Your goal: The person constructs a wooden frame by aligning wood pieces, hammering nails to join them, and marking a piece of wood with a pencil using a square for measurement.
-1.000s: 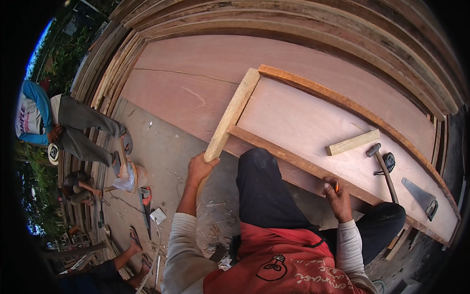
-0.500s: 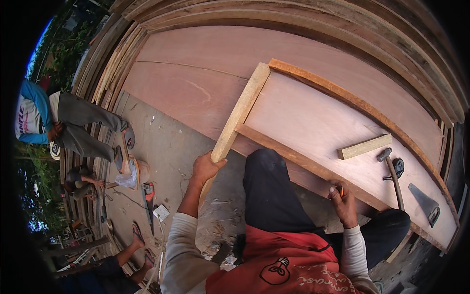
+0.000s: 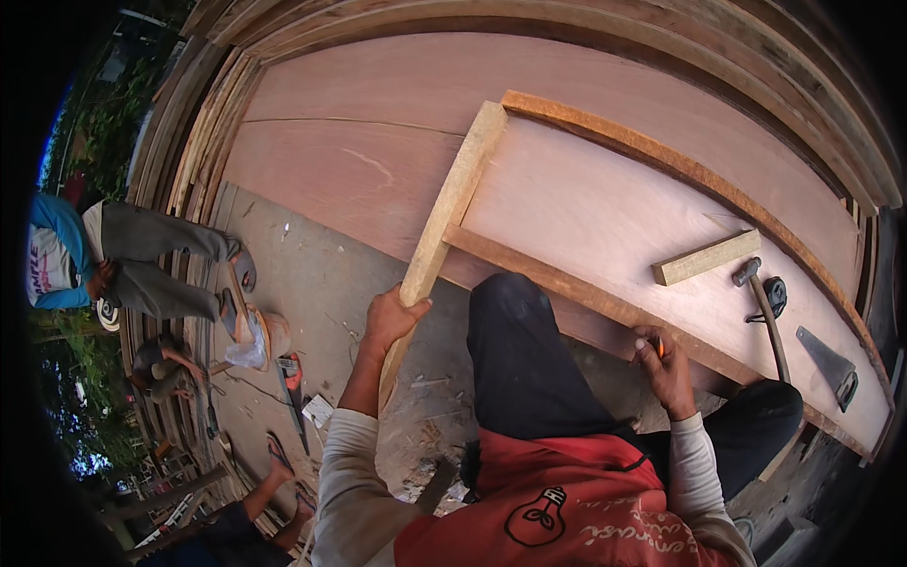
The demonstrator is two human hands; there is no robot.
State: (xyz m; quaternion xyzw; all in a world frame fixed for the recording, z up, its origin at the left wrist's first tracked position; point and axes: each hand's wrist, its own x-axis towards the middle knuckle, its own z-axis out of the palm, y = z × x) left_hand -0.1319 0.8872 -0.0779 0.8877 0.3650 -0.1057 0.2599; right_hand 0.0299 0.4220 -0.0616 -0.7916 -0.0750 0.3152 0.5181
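My left hand (image 3: 392,319) is wrapped round the near end of a pale wooden batten (image 3: 452,203). The batten crosses the left end of a long wooden frame, its far end meeting the frame's far rail (image 3: 652,156). Closed beside the near rail (image 3: 586,293), my right hand (image 3: 669,373) pinches a small orange-ended pencil (image 3: 660,348), mostly hidden by the fingers. Inside the frame, on the plywood (image 3: 567,198), lie a short wood block (image 3: 704,258), a hammer (image 3: 770,321), a black tape measure (image 3: 773,295) and a handsaw (image 3: 829,369).
Stacked planks (image 3: 378,33) curve behind the plywood sheet. At the left, a person in grey trousers (image 3: 161,231) is near a bucket (image 3: 274,335) with a plastic bag. Another handsaw (image 3: 293,402) lies on the littered floor. Other people's legs and arms show at the lower left.
The view has shifted slightly, so the frame's left end appears a little higher and further left. Both hands keep their holds, with no clear movement of the batten against the frame.
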